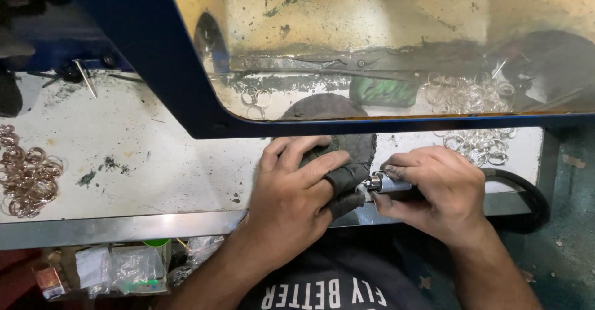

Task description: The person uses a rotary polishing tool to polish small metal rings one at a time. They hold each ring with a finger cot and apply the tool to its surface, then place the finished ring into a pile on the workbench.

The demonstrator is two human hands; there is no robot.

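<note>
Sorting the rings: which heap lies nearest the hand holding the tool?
The silver heap, just beyond the right hand; the coppery heap lies at the far left.

Bright, even light falls on the pale workbench (136,155); the clear shield (384,43) looks hazy and smeared, the bottom edge sits in shadow.

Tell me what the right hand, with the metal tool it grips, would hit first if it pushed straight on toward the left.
The right hand aims its metal handpiece leftward; it would first meet the left hand's black-wrapped fingers, apparently already touching the tip. Depth is unclear.
</note>
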